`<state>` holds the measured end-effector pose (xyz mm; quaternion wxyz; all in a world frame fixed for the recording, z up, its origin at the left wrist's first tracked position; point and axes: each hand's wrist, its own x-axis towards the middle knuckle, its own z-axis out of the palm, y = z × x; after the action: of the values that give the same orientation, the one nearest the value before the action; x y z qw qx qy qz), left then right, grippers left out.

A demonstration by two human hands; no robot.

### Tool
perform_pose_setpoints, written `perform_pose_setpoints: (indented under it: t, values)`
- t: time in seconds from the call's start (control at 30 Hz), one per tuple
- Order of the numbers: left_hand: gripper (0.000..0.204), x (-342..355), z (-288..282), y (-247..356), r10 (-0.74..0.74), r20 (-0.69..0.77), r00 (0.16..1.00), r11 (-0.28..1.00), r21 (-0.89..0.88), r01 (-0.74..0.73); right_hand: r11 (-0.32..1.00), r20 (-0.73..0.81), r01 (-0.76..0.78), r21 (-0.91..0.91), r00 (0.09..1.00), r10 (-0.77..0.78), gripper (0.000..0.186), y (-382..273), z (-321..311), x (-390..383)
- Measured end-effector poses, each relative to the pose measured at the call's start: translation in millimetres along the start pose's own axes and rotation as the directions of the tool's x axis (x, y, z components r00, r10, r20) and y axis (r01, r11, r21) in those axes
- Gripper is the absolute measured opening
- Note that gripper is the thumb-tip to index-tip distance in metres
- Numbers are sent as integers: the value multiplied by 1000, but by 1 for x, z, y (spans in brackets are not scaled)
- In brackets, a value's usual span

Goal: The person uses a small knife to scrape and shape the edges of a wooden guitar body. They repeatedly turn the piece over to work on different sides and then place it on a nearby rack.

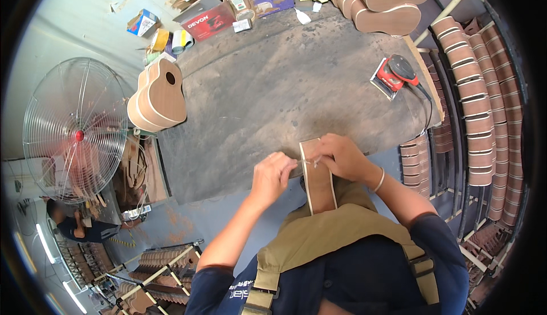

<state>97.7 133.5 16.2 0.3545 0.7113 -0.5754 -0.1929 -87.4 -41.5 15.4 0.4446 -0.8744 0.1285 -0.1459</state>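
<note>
A guitar body with a brown side and cream edging stands edge-up against the near edge of the bench, above my olive apron. My left hand is at its left, fingers closed on a thin, small thing too indistinct to name, which reaches across the cream edge. My right hand lies over the upper right part of the body, fingers curled at that thin thing; what exactly they grip is unclear.
The dark workbench holds a red sander, another guitar body, boxes and stacked bodies. A fan stands left, a co-worker works beyond it, and racks of bodies line the right.
</note>
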Motion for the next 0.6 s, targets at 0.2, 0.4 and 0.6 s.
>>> perform_pose_setpoints:
  t: [0.2, 0.4, 0.6]
  values:
    - [23, -46, 17, 11, 229, -140, 963, 959, 200, -199, 956, -123, 205, -209, 964, -234, 23, -19, 29, -45]
    - [20, -82, 19, 19, 110, 143, 984, 991, 59, -119, 995, 166, 99, 16, 981, -100, 21, -9, 40, -85]
    - [8, 2, -11, 23, 80, 59, 995, 996, -52, -77, 998, -117, -16, -60, 993, 8, 12, -21, -9, -28]
